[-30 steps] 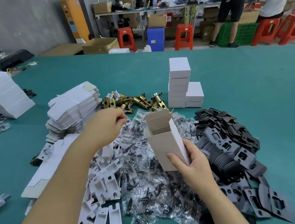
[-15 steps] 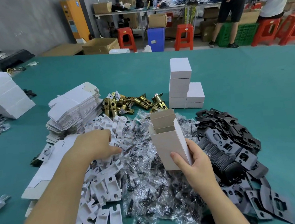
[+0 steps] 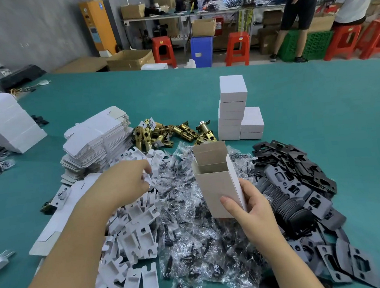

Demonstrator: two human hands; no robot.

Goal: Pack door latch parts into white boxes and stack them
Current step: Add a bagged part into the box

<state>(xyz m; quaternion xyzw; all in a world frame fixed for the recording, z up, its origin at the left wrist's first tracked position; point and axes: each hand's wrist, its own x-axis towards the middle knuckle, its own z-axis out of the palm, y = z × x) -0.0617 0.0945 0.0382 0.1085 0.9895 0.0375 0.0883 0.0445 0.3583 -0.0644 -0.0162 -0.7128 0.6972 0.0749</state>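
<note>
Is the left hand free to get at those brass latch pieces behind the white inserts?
Probably yes. The left hand is pinching a white insert just in front of the brass latches, and nothing stands between them. It would have to let the insert go first, or keep it while reaching.

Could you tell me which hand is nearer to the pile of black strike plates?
Right. The right hand, holding the open box, is beside the black strike plates; the left hand is across the pile.

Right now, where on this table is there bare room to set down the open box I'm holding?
Bare green table lies right of the stacked white boxes and beyond the black plates. Another patch lies behind the brass latches. Near the open box and both hands, the piles crowd everything.
</note>
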